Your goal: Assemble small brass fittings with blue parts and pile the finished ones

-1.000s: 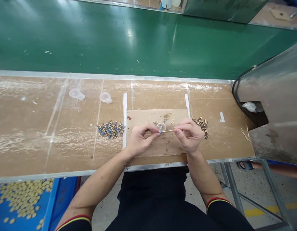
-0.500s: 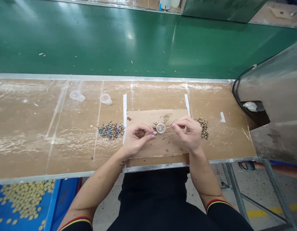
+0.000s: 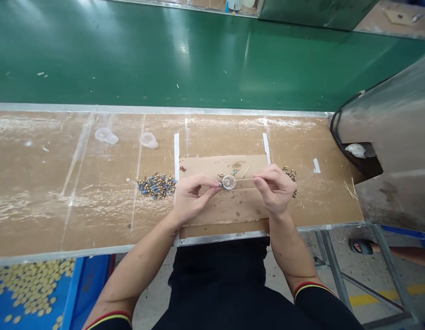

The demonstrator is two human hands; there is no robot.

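My left hand [image 3: 196, 195] pinches a small blue-and-brass part [image 3: 220, 184] between thumb and fingertips, just left of a small clear round cup [image 3: 229, 182]. My right hand [image 3: 277, 187] is closed on a thin wooden stick [image 3: 245, 179], whose tip reaches to the cup's right side. The cup stands on a taped cardboard sheet [image 3: 212, 208]. To the left of my left hand lies a pile of blue-and-brass parts [image 3: 156, 186]. Behind my right hand is a pile of plain brass parts [image 3: 289, 173], partly hidden by it.
Two clear plastic cups [image 3: 106, 135] lie at the left back of the bench. Beyond it runs a green belt [image 3: 157, 59]. A metal housing [image 3: 391, 128] with a black cable stands at right, near loose sticks [image 3: 350, 190]. Below left, a blue tray [image 3: 66, 293] holds yellow discs.
My right hand has moved a little to the right with the stick, which now lies more level. My left hand has shifted slightly left and up with its part. The whole view has shifted slightly.
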